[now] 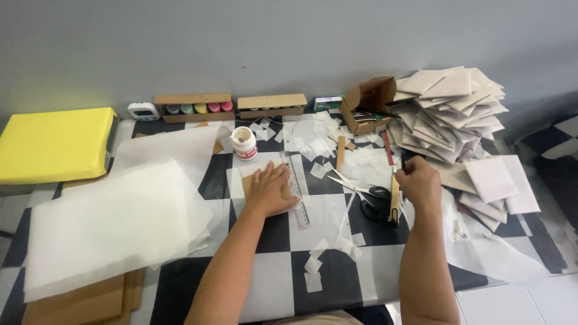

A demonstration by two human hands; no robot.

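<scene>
Person, head view — two bare forearms, left hand (270, 189) and right hand (419, 183); no sleeves, rings or watch visible.

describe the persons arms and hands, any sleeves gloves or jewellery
Both forearms are bare up to the bottom edge of the picture, with no sleeves in view. The left hand and right hand wear no gloves, and no rings, watch or bracelets can be seen.

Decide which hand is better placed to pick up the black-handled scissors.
Right, probably. The right hand hovers beside the black-handled scissors, while the left hand lies flat on a brown card piece beside the clear plastic ruler.
</scene>
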